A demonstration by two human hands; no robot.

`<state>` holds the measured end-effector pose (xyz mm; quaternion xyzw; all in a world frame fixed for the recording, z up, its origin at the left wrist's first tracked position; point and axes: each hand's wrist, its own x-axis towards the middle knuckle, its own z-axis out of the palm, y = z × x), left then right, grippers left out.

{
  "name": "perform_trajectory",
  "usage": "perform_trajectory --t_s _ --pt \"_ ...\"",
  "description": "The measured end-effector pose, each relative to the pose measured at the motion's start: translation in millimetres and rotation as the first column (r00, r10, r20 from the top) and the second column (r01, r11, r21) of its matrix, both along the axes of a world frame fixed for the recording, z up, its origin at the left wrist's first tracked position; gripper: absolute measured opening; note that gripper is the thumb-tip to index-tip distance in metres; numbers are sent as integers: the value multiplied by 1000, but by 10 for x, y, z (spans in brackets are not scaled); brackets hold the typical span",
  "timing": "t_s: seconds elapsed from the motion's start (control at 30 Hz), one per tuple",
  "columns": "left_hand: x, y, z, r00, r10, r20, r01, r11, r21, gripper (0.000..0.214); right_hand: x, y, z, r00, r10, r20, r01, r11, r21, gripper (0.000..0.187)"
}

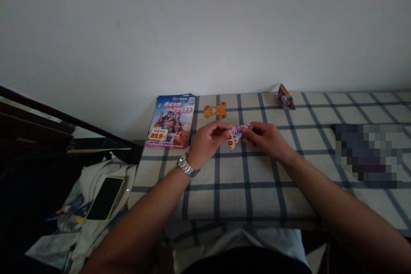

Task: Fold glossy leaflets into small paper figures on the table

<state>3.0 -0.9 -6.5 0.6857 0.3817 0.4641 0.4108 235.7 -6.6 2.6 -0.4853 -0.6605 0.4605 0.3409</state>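
Between my two hands is a small folded piece of printed flyer paper (235, 136), with pink, white and yellow print showing. My left hand (212, 139) pinches its left end between thumb and fingers; a metal watch sits on that wrist. The right end is pinched by my right hand (261, 137), whose fingertips partly cover the paper. Behind the hands, near the wall, a folded paper triangle (285, 97) with similar print stands on the checked tablecloth (231, 199). A stack of colourful flyers (171, 122) lies left of my left hand.
A bear-shaped sticker or cutout (215, 110) lies flat just beyond my hands. At the right is a dark, pixelated item (366, 154). A phone (105, 198) rests on pale fabric or bags (85, 180) below the table's left edge. The white wall (205, 30) borders the back.
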Motion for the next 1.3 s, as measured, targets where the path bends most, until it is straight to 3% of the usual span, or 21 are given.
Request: perform_trajectory --t_s 0.2,0.6,1.03,1.3 --pt "3 -1 -14 1000 2 21 -1 1000 -20 15 -17 -9 24 1000 4 -1 -4 1000 30 44" --pt "8 -13 5 1000 30 8 -30 999 -20 19 -15 -17 27 999 9 -36 -11 999 -53 42" --pt "13 8 -37 999 -31 30 34 996 -87 20 -17 -7 15 998 47 51 -48 999 26 43" --pt "19 3 -21 999 15 45 -12 998 -56 21 -7 -14 23 999 20 33 -20 1000 3 45"
